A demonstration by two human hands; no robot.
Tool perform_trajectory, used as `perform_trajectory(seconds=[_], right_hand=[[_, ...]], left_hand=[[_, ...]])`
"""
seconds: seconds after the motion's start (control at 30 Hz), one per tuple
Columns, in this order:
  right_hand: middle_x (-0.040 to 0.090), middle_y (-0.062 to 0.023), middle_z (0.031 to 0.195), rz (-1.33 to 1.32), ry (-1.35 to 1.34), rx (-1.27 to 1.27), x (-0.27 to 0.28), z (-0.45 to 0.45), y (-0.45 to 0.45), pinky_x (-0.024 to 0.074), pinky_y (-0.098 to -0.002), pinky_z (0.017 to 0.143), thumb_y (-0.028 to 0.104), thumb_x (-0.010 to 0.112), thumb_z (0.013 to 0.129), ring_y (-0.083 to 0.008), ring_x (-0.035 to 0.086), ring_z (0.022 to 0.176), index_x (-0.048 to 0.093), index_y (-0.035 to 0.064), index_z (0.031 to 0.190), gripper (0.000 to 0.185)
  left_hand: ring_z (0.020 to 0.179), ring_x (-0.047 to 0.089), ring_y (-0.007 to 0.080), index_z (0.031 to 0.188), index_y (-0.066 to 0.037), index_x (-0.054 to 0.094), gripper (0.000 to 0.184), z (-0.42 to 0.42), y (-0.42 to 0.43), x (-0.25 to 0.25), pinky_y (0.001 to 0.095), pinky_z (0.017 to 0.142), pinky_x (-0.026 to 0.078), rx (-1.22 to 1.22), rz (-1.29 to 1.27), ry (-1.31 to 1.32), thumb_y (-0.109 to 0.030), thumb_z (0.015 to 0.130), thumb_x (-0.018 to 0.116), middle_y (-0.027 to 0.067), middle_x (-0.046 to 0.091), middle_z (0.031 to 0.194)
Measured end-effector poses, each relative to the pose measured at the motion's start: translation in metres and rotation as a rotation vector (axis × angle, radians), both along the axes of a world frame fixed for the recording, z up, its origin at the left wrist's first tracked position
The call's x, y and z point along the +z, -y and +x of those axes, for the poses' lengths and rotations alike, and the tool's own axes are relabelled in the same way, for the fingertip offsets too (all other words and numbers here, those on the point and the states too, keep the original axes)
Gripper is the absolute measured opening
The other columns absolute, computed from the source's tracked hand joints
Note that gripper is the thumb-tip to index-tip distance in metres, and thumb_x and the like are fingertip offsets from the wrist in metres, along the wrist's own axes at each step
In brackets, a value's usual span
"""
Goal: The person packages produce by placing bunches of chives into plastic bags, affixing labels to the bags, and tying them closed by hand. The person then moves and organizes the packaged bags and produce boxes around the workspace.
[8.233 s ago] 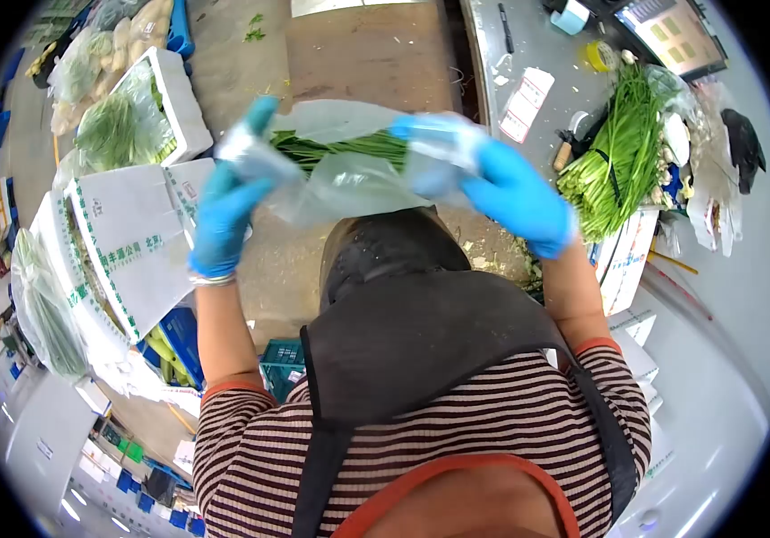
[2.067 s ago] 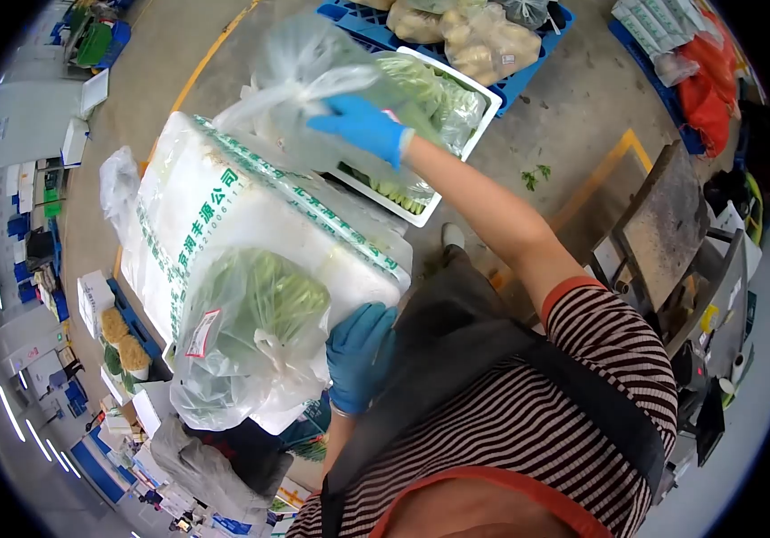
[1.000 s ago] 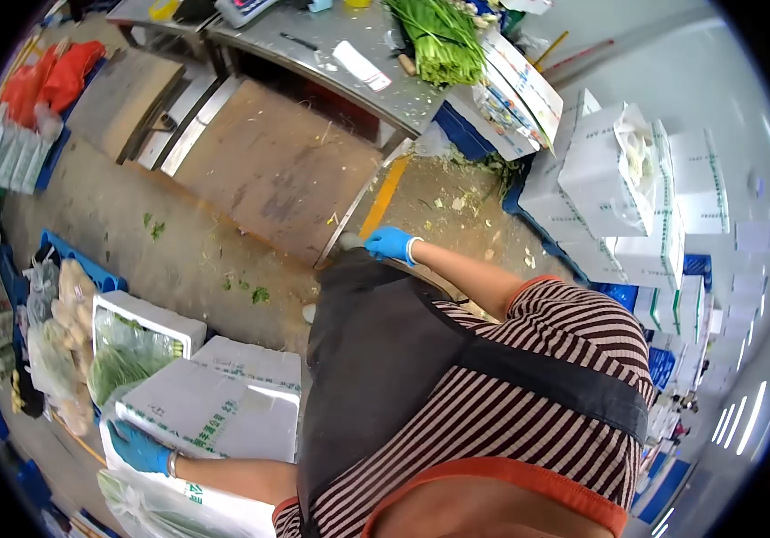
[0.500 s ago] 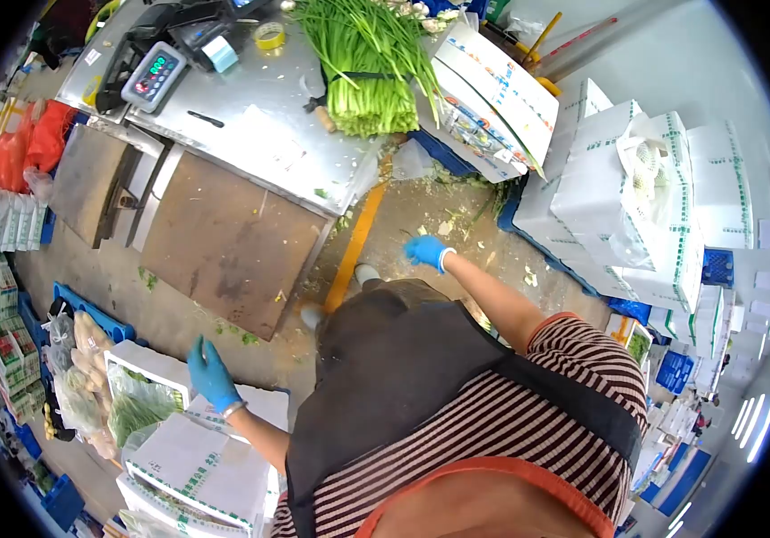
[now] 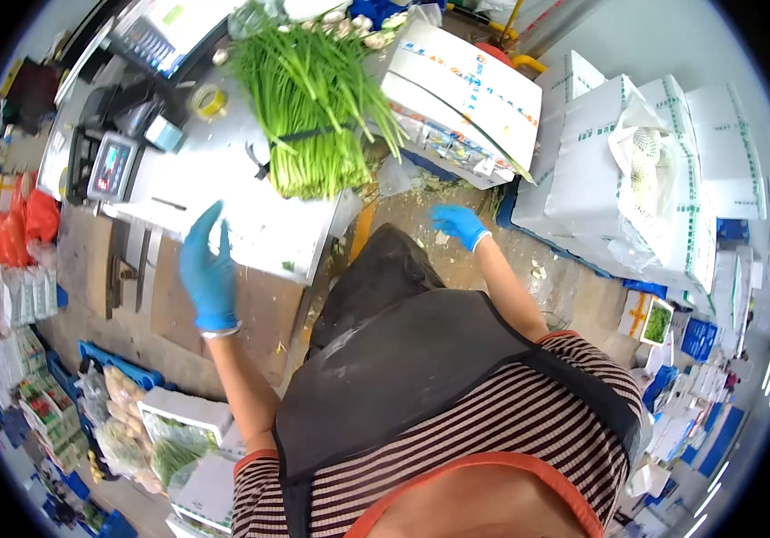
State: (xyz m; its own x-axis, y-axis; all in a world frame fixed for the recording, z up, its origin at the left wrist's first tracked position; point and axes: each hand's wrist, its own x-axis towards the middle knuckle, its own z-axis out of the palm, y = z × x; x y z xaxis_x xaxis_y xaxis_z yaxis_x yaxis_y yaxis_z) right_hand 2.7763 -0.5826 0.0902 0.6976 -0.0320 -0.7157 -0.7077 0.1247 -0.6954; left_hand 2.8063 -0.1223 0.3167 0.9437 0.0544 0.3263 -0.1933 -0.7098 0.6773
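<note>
My left hand (image 5: 207, 278), in a blue glove, is raised over the near edge of the metal table (image 5: 233, 229). Its fingers are apart and hold nothing. My right hand (image 5: 459, 226), gloved in blue too, hangs over the floor right of the table with its fingers stretched out and nothing in them. On the table lies a big bundle of long green garlic chives (image 5: 313, 161), bound with a dark band (image 5: 309, 136). A digital scale display (image 5: 112, 168) and a roll of yellow tape (image 5: 208, 100) are to its left.
A white carton (image 5: 466, 99) stands right of the table, with stacked white foam boxes (image 5: 582, 170) beyond it. Vegetable scraps litter the floor (image 5: 519, 264). Behind me on the left are bags of vegetables (image 5: 125, 430) and another foam box (image 5: 192, 408). Garlic bulbs (image 5: 358, 27) lie at the back.
I have stepped closer to the table. My left hand has risen from beside the foam boxes to the table's edge. The right hand has shifted slightly right, still with nothing in it.
</note>
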Motion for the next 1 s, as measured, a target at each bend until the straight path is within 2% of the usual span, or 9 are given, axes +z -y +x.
perform_trajectory(seconds=[0.23,0.43,0.53,0.6,0.73,0.77,0.8,0.9,1.0], right_hand=[[0.068,-0.0053,0.081,-0.112,0.349,-0.304,-0.002,0.206,0.139,0.0498,-0.0253,0.058,0.021,0.065,0.088,-0.0102,0.056,0.061,0.071,0.0015,0.091,0.021],[0.069,-0.0118,0.089,-0.072,0.374,-0.136,-0.039,0.441,0.209,0.0537,-0.0280,0.065,0.026,0.062,0.091,-0.0171,0.063,0.068,0.068,-0.0033,0.095,0.031],[0.069,-0.0134,0.096,-0.148,0.502,-0.019,-0.093,0.546,0.241,0.0540,-0.0315,0.068,0.023,0.056,0.092,-0.0211,0.066,0.075,0.068,0.0025,0.109,0.029],[0.069,-0.0154,0.099,-0.455,0.601,0.134,-0.152,0.622,0.267,0.0532,-0.0356,0.074,0.024,0.053,0.092,-0.0262,0.066,0.081,0.067,0.0038,0.109,0.030],[0.063,-0.0121,0.113,-1.814,0.945,1.206,-0.251,0.757,0.313,0.0456,-0.0385,0.094,0.016,0.052,0.088,-0.0280,0.059,0.106,0.065,0.0116,0.104,0.022],[0.052,-0.0019,0.135,-1.955,0.710,1.543,-0.219,0.766,0.297,0.0240,-0.0407,0.115,0.025,0.047,0.090,-0.0230,0.042,0.131,0.061,0.0227,0.120,0.034],[0.040,0.0021,0.147,-1.901,0.594,1.586,-0.251,0.795,0.300,0.0148,-0.0478,0.118,0.027,0.042,0.092,-0.0196,0.031,0.139,0.053,0.0260,0.132,0.041],[0.038,-0.0072,0.148,-1.944,0.630,1.816,-0.267,0.843,0.288,0.0282,-0.0459,0.111,0.032,0.040,0.095,-0.0261,0.039,0.134,0.049,0.0164,0.136,0.045],[0.057,-0.0081,0.132,-1.818,0.929,1.747,-0.363,0.894,0.305,0.0430,-0.0434,0.099,0.031,0.043,0.094,-0.0247,0.056,0.118,0.062,0.0129,0.120,0.037]], left_hand=[[0.101,0.061,0.0325,0.115,-0.010,0.065,0.031,0.163,0.244,0.007,0.0391,0.088,0.048,-0.777,0.151,-0.074,-0.014,0.084,0.065,0.0135,0.065,0.111],[0.115,0.054,0.0323,0.114,-0.011,0.064,0.032,0.343,0.374,-0.155,0.0415,0.098,0.041,-0.787,0.429,-0.144,-0.022,0.084,0.061,0.0121,0.060,0.123],[0.128,0.043,0.0320,0.112,-0.012,0.065,0.034,0.418,0.384,-0.216,0.0411,0.107,0.033,-0.899,0.895,-0.093,-0.024,0.080,0.062,0.0111,0.055,0.130],[0.134,0.037,0.0308,0.112,-0.006,0.064,0.042,0.446,0.379,-0.233,0.0428,0.112,0.027,-0.937,0.842,-0.118,-0.027,0.075,0.064,0.0112,0.052,0.133],[0.130,0.042,0.0290,0.107,-0.003,0.065,0.039,0.454,0.380,-0.253,0.0433,0.112,0.029,-0.848,0.675,-0.245,-0.023,0.074,0.063,0.0129,0.055,0.129],[0.129,0.043,0.0282,0.106,-0.003,0.066,0.035,0.453,0.378,-0.263,0.0427,0.112,0.030,-0.830,0.745,-0.178,-0.019,0.075,0.062,0.0122,0.056,0.127],[0.128,0.044,0.0274,0.104,-0.003,0.066,0.032,0.451,0.375,-0.274,0.0421,0.112,0.031,-0.821,0.817,-0.112,-0.016,0.076,0.061,0.0116,0.057,0.125],[0.126,0.046,0.0246,0.102,-0.004,0.066,0.030,0.451,0.371,-0.284,0.0408,0.112,0.033,-0.776,0.718,-0.113,-0.011,0.074,0.058,0.0092,0.059,0.122],[0.126,0.047,0.0230,0.092,-0.006,0.068,0.024,0.454,0.369,-0.284,0.0421,0.114,0.029,-0.800,0.795,-0.012,-0.014,0.072,0.057,0.0067,0.062,0.114]])
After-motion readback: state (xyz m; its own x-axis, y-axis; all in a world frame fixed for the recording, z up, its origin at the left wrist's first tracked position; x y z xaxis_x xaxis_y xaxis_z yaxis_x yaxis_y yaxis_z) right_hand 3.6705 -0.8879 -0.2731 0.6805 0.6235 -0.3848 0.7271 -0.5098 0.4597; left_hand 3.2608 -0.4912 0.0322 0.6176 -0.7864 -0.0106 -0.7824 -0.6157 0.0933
